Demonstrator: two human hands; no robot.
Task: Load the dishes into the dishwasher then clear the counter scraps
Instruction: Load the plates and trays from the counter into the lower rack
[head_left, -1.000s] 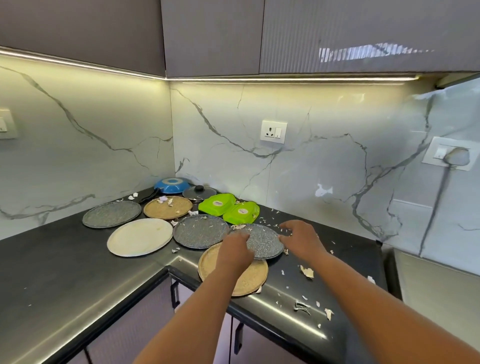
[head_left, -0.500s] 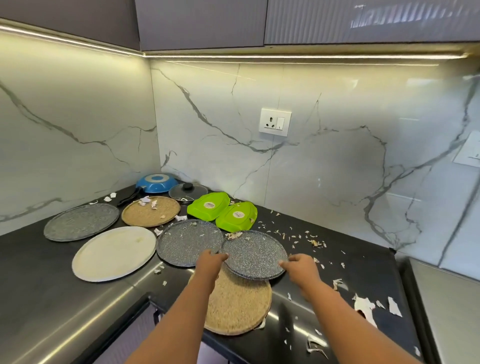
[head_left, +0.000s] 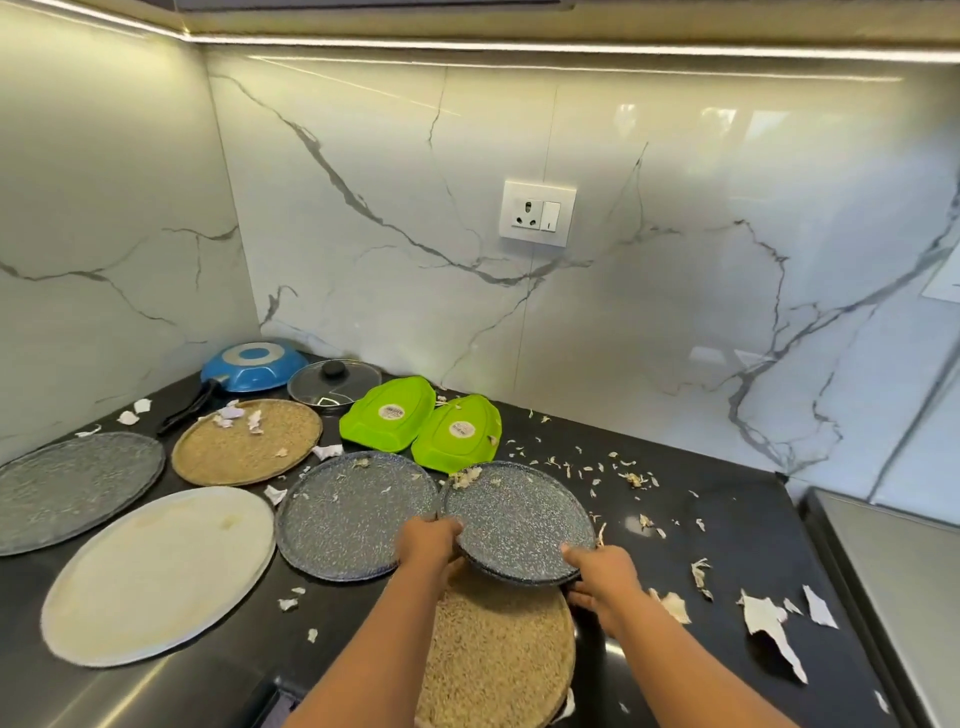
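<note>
Head view: the left hand (head_left: 428, 540) and right hand (head_left: 602, 579) both grasp the near rim of a speckled dark plate (head_left: 519, 514). The plate is round, with no long axis, face up, near edge lifted. Under the grip lies a woven mat (head_left: 498, 660). Scraps (head_left: 769, 623) lie right of the grip.
</note>
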